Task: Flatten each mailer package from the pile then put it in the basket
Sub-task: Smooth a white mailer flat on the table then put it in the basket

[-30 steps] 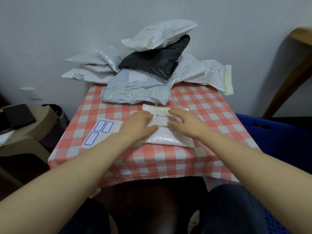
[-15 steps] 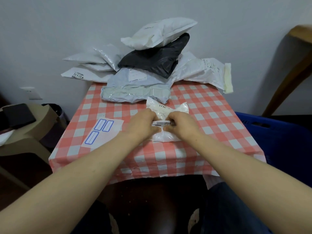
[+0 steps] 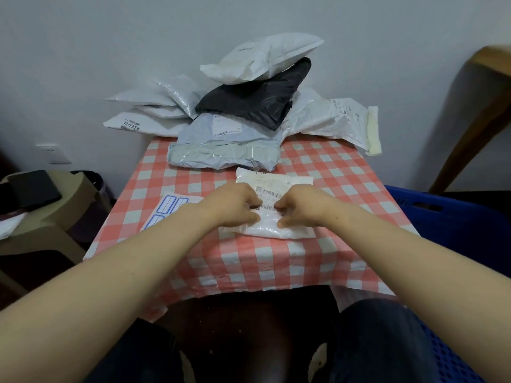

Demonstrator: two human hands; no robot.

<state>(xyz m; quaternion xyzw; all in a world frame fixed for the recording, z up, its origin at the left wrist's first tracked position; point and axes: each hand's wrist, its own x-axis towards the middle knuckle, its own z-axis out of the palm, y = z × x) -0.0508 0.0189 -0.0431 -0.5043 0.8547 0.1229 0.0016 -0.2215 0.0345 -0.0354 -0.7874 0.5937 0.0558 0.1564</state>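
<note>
Flattening underway: small white plastic mailer [image 3: 279,186] is pinched by curled left hand [image 3: 235,208] and right hand [image 3: 301,210]. Heap of mailers [image 3: 249,106] pending at 12 o'clock; blue plastic basket [image 3: 456,217] at 3 o'clock.

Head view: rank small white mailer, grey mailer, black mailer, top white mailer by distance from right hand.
1. small white mailer, held by the right hand.
2. grey mailer, just beyond it.
3. black mailer, stacked above that.
4. top white mailer, highest and farthest back.
</note>
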